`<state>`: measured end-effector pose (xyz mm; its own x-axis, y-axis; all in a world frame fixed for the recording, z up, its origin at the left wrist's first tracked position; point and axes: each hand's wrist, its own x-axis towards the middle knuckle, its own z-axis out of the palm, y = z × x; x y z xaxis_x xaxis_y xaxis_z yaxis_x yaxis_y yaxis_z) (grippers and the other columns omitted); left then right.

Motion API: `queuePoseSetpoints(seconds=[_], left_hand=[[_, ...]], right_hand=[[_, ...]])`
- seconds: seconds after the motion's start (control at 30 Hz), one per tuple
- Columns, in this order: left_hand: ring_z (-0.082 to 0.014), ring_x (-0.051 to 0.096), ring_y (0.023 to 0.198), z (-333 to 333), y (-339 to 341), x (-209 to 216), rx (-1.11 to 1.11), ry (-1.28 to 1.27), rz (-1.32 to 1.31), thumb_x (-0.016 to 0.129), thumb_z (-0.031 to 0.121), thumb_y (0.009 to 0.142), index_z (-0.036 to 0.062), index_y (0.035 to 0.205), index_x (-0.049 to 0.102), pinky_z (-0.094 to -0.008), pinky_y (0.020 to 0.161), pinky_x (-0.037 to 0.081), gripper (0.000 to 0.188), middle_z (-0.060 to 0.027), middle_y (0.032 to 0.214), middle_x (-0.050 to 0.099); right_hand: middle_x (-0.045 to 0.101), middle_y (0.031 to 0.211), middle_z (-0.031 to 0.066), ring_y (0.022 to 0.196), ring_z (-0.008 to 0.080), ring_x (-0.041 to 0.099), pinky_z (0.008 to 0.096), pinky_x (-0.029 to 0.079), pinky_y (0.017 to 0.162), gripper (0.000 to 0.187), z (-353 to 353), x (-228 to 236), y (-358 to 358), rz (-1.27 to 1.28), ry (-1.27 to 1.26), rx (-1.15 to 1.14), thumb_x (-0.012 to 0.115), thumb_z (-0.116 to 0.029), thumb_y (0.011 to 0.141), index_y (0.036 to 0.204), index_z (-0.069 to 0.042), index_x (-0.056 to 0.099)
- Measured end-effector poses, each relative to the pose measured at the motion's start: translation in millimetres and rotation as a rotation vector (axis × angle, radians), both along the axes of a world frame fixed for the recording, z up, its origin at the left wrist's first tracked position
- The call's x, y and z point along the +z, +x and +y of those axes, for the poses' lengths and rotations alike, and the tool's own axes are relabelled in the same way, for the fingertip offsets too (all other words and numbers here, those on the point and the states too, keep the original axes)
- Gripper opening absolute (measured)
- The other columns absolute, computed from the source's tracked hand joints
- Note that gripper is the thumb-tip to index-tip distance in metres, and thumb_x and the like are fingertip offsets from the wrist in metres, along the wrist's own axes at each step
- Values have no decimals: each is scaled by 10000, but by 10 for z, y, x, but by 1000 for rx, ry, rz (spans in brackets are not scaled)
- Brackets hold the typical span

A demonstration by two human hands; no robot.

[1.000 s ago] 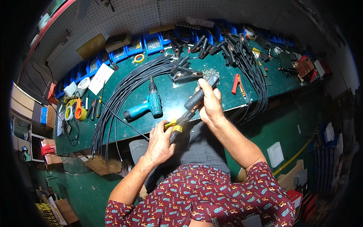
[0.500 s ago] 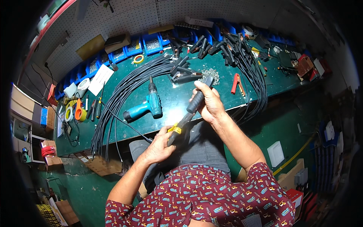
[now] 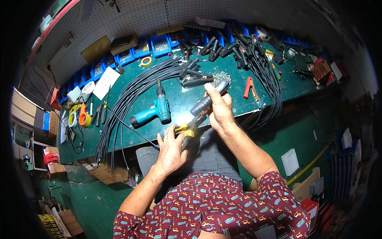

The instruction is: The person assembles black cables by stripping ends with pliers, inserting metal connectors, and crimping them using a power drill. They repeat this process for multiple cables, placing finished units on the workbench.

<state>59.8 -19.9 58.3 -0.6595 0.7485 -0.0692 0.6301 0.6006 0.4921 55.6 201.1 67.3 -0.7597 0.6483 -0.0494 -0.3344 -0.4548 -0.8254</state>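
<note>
Above my lap, my right hand (image 3: 221,110) grips a black ribbed-handled clamp (image 3: 202,105), thumb along its upper side. My left hand (image 3: 171,150) is around the spread yellow-and-black handles of a pair of pliers (image 3: 187,133). The metal jaws of the pliers meet the lower end of the clamp; exactly what they bite on is too blurred to tell. A black cable (image 3: 137,132) runs from the left to behind my left hand, where its end is hidden. Beyond the clamp, several more black clamps (image 3: 195,77) lie on the green bench beside a pile of small metal parts (image 3: 221,77).
A teal cordless drill (image 3: 155,112) lies left of my hands, near a thick bundle of black cables (image 3: 119,101). Red-handled pliers (image 3: 248,87) rest to the right, by another cable bundle (image 3: 272,85) with clamps. Blue bins (image 3: 160,46) line the back; tape rolls sit left.
The plier handles have spread apart and my left fingers have opened out around them. The clamp in my right hand has tilted, its lower end shifting slightly left.
</note>
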Motion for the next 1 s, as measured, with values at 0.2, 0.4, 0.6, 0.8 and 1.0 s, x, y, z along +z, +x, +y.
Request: queuePoseSetpoints(seconds=[0.2,0.4,0.6,0.8,1.0], left_hand=[[-370,520,1232,-102,-98,-51,-115,212,-248,633,2,727,-7,1299,580,-458,1081,412,574,-190,1296,521],[-168,563,1124,-155,-202,-147,-180,341,-897,607,-5,763,21,1323,577,-336,1012,450,562,-65,1164,635],[-295,623,995,73,-518,-417,-35,259,-263,707,162,884,22,1249,643,-389,937,480,395,-151,1086,664],[-397,568,1181,507,-953,-776,33,557,147,786,205,842,23,1240,639,-454,1004,477,461,-220,1336,538],[-373,657,1018,-125,-674,-612,-222,418,-12,627,37,800,4,1107,661,-438,916,528,310,-191,1071,679]], right_hand=[[560,742,1,636,132,582,322,545,625,233,1,116,81,16,-107,203,734,-259,943,894,-81,591],[568,740,30,634,152,588,345,551,655,200,144,148,101,74,-216,432,707,-222,941,940,-75,572],[503,728,-13,610,111,488,344,503,678,160,461,171,174,77,-260,390,664,-218,962,960,-117,539],[506,752,11,635,129,490,340,494,693,182,394,326,320,100,-346,459,616,-256,1010,929,-102,561],[421,723,0,631,125,426,328,453,673,183,579,426,571,210,-396,405,607,-265,1033,1017,-83,627]])
